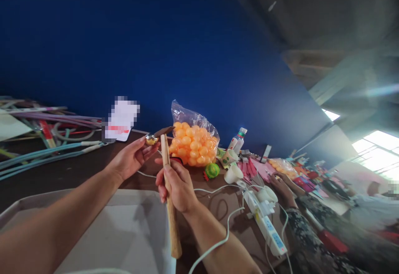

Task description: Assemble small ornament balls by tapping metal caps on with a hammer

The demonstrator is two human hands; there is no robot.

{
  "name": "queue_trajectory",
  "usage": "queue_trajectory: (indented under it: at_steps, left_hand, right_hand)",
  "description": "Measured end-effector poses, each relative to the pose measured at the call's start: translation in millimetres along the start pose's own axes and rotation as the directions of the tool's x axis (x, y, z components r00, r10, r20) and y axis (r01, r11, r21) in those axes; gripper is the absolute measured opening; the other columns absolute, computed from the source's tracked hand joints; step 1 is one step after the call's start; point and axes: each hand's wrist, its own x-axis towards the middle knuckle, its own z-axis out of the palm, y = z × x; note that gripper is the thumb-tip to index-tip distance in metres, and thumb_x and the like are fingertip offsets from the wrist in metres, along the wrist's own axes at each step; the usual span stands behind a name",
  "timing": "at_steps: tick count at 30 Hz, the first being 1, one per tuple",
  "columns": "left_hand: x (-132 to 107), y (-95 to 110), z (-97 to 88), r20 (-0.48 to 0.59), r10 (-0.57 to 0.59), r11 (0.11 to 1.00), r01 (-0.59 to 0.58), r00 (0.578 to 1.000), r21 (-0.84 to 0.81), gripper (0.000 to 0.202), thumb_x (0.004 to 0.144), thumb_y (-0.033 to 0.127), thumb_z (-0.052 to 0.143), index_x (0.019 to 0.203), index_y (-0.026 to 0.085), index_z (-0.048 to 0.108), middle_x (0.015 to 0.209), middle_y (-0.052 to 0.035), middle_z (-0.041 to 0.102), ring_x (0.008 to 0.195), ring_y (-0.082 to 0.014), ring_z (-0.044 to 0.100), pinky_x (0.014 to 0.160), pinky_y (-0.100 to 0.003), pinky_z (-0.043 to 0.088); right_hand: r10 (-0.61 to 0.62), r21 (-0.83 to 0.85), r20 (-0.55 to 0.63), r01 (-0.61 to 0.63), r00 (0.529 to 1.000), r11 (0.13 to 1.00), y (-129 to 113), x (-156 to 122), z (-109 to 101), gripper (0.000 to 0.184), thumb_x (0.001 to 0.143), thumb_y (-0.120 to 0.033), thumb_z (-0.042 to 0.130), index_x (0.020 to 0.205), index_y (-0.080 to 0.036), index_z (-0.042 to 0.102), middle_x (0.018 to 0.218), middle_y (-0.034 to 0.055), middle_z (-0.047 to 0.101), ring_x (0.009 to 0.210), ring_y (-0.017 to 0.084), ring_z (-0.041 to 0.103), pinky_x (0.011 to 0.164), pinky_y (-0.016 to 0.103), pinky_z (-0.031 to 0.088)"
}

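My right hand (177,182) is wrapped round the wooden handle of a hammer (170,211), which stands nearly upright with its dark head at the top. Held in the fingers of my left hand (134,155) is a small shiny gold ball (151,139). The ball is close to one end of the hammer head; whether they touch I cannot tell. Just behind both hands sits a clear plastic bag of orange balls (193,145). Below my left forearm lies a white tray (124,232).
To the right are a green patterned ball (212,170), a paper cup (233,174), a bottle (238,140) and a power strip (268,226) with loose white cables. A phone (121,120) leans against the blue wall. Bundled tubes (56,153) lie left. A co-worker's hands (283,184) are at right.
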Motion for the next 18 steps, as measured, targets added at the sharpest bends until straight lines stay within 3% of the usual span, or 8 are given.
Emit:
queue_trajectory:
  at_steps: [5, 10, 15, 18]
  left_hand:
    - [1.8, -0.5, -0.5, -0.017, 0.001, 1.000, -0.001, 1.000, -0.002, 0.027, 0.095, 0.008, 0.049, 0.087, 0.011, 0.075, 0.087, -0.0101, 0.079, 0.074, -0.0162, 0.075, 0.079, -0.027, 0.062]
    - [1.7, -0.7, -0.7, -0.001, 0.000, 1.000, 0.000, 1.000, 0.013, 0.021, 0.093, 0.011, 0.054, 0.091, 0.009, 0.075, 0.093, -0.0132, 0.079, 0.082, -0.0202, 0.076, 0.083, -0.031, 0.062]
    - [0.7, -0.2, -0.2, -0.008, 0.006, 1.000, -0.006, 1.000, 0.001, 0.015, 0.090, 0.011, 0.059, 0.087, 0.011, 0.074, 0.088, -0.0109, 0.079, 0.074, -0.0177, 0.075, 0.082, -0.030, 0.062]
    - [0.8, -0.3, -0.2, -0.011, -0.002, 1.000, 0.002, 1.000, -0.002, 0.016, 0.091, 0.011, 0.059, 0.089, 0.011, 0.074, 0.090, -0.0116, 0.079, 0.077, -0.0183, 0.076, 0.081, -0.029, 0.062]
  right_hand:
    - [0.060, -0.051, -0.011, -0.060, 0.998, 0.997, 3.6, 1.0, -0.6, 0.051, 0.082, -0.056, 0.065, 0.110, -0.014, 0.059, 0.061, -0.0063, 0.057, 0.036, 0.005, 0.043, 0.032, 0.018, 0.038]
    - [-0.015, -0.033, -0.029, 0.014, 0.999, 0.999, 0.9, -0.8, 0.4, 0.055, 0.083, -0.057, 0.062, 0.118, -0.014, 0.058, 0.063, -0.0065, 0.057, 0.037, 0.004, 0.044, 0.033, 0.017, 0.038]
    - [0.034, -0.059, -0.033, -0.036, 0.999, 0.998, 2.2, -1.3, 0.4, 0.053, 0.083, -0.057, 0.063, 0.114, -0.014, 0.058, 0.062, -0.0060, 0.057, 0.037, 0.005, 0.043, 0.032, 0.018, 0.037]
    - [-0.022, -0.046, -0.027, 0.021, 0.999, 0.999, 1.1, -3.6, 1.3, 0.054, 0.084, -0.057, 0.062, 0.118, -0.015, 0.058, 0.064, -0.0055, 0.057, 0.038, 0.005, 0.044, 0.033, 0.018, 0.037]
